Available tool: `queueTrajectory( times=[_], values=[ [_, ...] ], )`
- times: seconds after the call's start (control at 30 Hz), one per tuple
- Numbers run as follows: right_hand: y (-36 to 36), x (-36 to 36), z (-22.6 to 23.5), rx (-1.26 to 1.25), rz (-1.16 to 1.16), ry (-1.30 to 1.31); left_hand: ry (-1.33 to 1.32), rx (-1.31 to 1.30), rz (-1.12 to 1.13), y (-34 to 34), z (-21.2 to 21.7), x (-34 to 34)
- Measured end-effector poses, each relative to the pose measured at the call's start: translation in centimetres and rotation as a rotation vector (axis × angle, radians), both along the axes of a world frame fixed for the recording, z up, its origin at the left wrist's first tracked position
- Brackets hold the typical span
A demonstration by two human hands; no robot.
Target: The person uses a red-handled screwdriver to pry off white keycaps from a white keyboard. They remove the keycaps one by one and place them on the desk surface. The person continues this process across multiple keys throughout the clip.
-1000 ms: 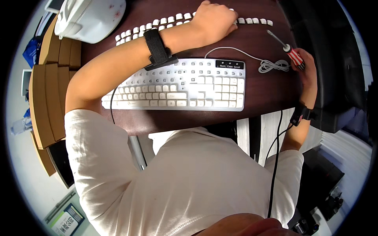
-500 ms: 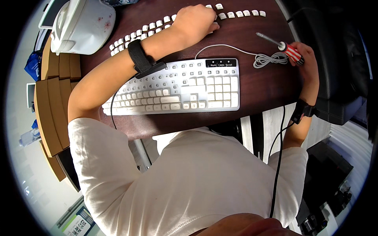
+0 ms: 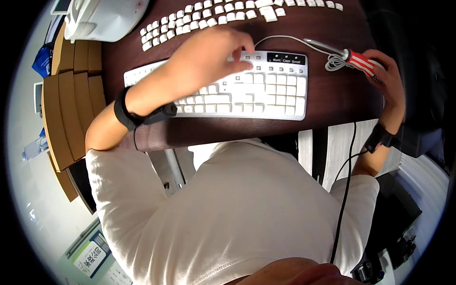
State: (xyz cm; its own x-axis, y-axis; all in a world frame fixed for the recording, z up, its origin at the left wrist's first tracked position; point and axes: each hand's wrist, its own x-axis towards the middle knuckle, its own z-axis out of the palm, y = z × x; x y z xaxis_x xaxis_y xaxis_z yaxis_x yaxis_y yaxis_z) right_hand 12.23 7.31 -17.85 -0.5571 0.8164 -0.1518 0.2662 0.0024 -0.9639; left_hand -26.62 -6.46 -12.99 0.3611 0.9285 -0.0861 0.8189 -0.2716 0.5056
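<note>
A white keyboard (image 3: 285,90) lies near the table's front edge; bare key stems show in its upper rows, while the lower rows and number pad carry caps. My left hand (image 3: 209,54) hovers over its upper middle, thumb and index finger apart, with nothing visible between them. Its other fingers are hidden behind the hand. On the right, my right hand (image 3: 392,78) grips the red-and-white striped handle of a screwdriver (image 3: 360,61), whose metal shaft points left. Loose white keycaps (image 3: 223,20) stand in rows beyond the keyboard.
The keyboard's grey cable (image 3: 335,63) is coiled beneath the screwdriver. A white rice cooker (image 3: 104,21) stands at the back left, above stacked cardboard boxes (image 3: 64,118). A black chair (image 3: 408,128) is at the right. Black cords trail from both wristbands.
My left hand has come back from the keycap rows to above the keyboard. My right hand keeps hold of the screwdriver. The whole view has shifted somewhat.
</note>
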Motion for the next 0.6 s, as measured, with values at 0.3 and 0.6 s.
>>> queueTrajectory(
  times=[0.3, 0.6],
  values=[
    [-5.2, -6.9, 8.3, 0.4, 0.411, -0.266, -0.128, 0.011, 0.049, -4.0, -3.0, -0.3],
    [-10.1, -12.6, 11.5, 0.718, 0.439, -0.5, -0.076, 0.002, 0.023, -4.4, -3.0, 0.1]
  ],
)
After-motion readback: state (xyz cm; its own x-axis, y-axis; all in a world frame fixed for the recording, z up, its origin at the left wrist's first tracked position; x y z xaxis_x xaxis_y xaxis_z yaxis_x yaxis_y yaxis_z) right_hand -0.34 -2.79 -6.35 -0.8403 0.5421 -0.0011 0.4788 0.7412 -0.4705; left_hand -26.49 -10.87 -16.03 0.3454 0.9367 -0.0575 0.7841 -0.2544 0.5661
